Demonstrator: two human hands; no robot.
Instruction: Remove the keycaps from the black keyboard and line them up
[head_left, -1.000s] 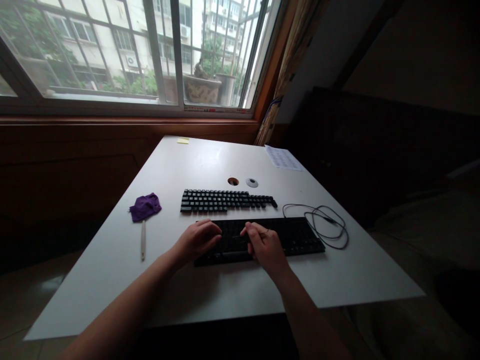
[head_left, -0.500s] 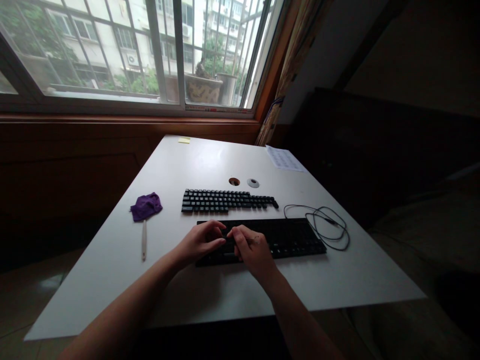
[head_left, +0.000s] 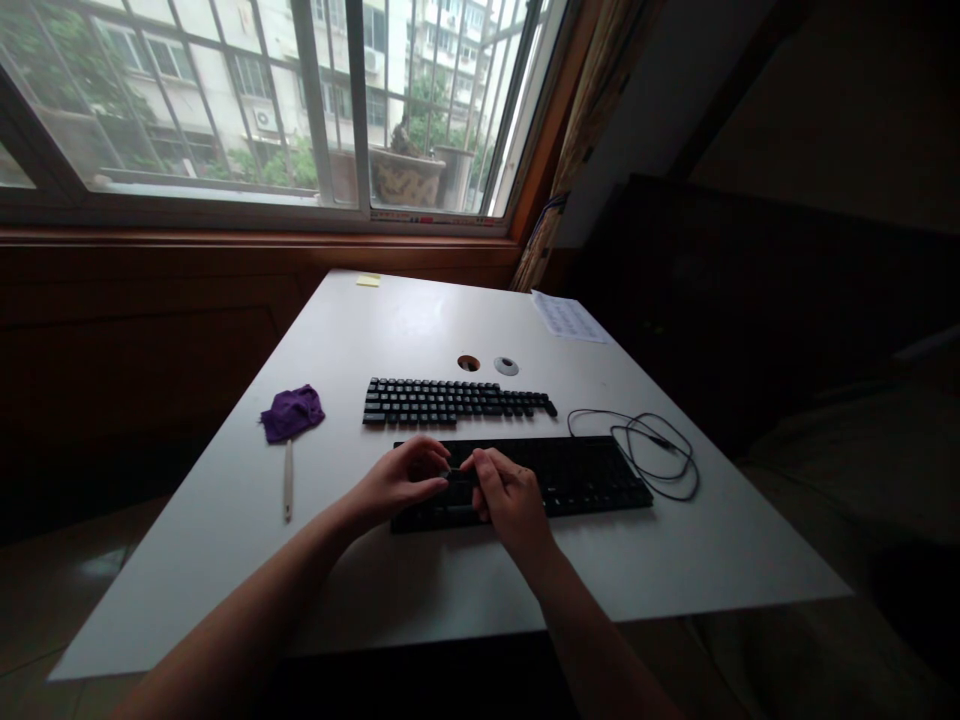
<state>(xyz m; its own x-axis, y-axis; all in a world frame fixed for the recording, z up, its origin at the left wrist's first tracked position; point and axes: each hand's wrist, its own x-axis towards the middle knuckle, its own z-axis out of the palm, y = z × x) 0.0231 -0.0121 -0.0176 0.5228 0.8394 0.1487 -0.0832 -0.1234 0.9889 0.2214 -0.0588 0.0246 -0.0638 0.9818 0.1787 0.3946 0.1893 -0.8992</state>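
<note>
A black keyboard base (head_left: 585,475) lies on the white table, most of its keycaps off. My left hand (head_left: 401,483) curls over its left part, thumb and fingertips closed around what looks like a small dark keycap (head_left: 452,474). Facing it, my right hand (head_left: 508,492) is in a pinch just above the base, its fingertips close to the dark piece. Whatever the right fingers hold is hidden or too small to make out. Behind the base, loose black keycaps (head_left: 427,400) are laid out in keyboard-like rows.
To the left lie a purple cloth (head_left: 294,413) and a pale-handled tool (head_left: 288,485), whose far end is under the cloth. A black cable (head_left: 679,455) coils at right. Farther back are a round table hole (head_left: 469,364), a grey grommet cover (head_left: 506,366), paper (head_left: 568,318) and yellow notes (head_left: 368,281).
My right hand has shifted slightly right, and its fingers have drawn in. The small dark piece now shows between the hands. Keyboard base and keycap rows stay put.
</note>
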